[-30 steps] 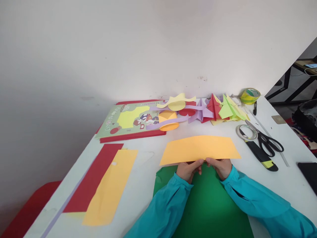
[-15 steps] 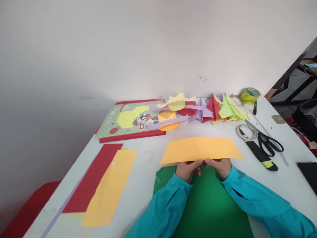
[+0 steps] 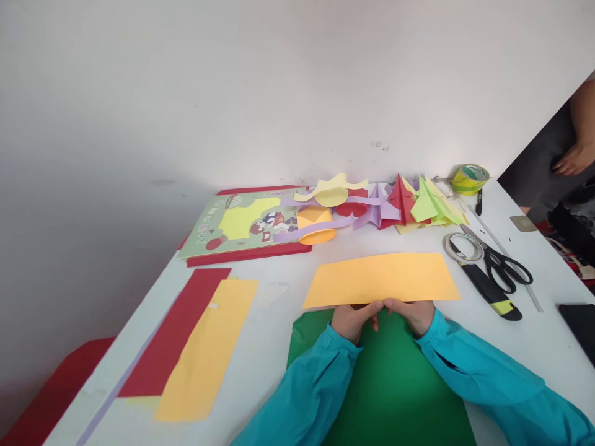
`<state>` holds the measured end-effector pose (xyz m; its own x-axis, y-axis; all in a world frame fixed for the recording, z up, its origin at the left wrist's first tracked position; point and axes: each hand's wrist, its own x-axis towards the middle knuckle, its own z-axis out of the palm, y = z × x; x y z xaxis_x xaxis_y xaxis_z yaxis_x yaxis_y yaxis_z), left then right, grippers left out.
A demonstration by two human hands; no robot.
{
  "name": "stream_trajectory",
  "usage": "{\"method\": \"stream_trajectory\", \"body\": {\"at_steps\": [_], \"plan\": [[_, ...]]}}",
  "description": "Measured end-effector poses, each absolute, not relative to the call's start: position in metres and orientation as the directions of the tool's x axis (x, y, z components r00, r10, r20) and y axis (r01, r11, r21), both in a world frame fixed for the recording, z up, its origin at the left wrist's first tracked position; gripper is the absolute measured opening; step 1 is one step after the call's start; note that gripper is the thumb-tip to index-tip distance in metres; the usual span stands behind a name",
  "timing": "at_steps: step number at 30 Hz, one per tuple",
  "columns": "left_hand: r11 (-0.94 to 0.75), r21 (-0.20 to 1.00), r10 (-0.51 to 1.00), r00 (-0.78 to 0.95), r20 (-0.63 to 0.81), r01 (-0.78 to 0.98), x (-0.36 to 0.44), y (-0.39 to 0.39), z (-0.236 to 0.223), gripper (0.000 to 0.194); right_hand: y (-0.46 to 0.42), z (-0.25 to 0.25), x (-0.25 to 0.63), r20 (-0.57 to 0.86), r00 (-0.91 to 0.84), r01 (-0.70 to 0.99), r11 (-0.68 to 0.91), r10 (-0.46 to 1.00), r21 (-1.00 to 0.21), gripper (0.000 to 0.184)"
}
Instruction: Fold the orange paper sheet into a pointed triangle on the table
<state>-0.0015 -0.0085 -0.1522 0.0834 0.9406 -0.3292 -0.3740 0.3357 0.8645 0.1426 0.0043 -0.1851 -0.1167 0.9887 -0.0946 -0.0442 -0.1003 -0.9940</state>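
Both of my hands hold a wide sheet of orange paper [image 3: 381, 279] by its near edge. My left hand [image 3: 354, 319] grips it just left of the middle, thumb on the edge and fingers mostly hidden beneath. Close beside it, my right hand [image 3: 415, 314] pinches the same edge, the two thumb tips nearly touching. The sheet is raised and tilted, its far side spread away from me. Under my hands and forearms lies a green sheet [image 3: 395, 384].
Left lie a red paper strip [image 3: 181, 334] and an orange strip [image 3: 209, 353]. Behind are a printed pad [image 3: 209, 229], paper rings with strips [image 3: 316, 235] and folded paper planes [image 3: 404, 201]. Right are scissors [image 3: 499, 266], a cutter [image 3: 493, 294] and tape [image 3: 470, 179]. Another person's hand [image 3: 576, 158] shows far right.
The orange sheet has shifted slightly, its right side now reaching a little farther right and up. My hands stay almost in place. Another person's arm and legs have appeared at the far right.
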Motion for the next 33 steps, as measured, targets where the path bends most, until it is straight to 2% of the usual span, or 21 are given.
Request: {"method": "stream_trajectory", "body": {"at_steps": [18,33], "plan": [[0.362,0.861,0.932,0.111,-0.346,-0.356,-0.0034,-0.0087,-0.1499,0.039,0.0043,-0.1929,0.1457,-0.021,-0.074,0.003,-0.021,0.997,-1.000,0.034],[0.383,0.841,0.923,0.109,-0.370,-0.382,-0.0100,-0.0051,-0.1527,0.038,0.0064,-0.1930,0.1458,-0.021,-0.087,-0.059,-0.026,0.996,-0.998,0.032]]}}
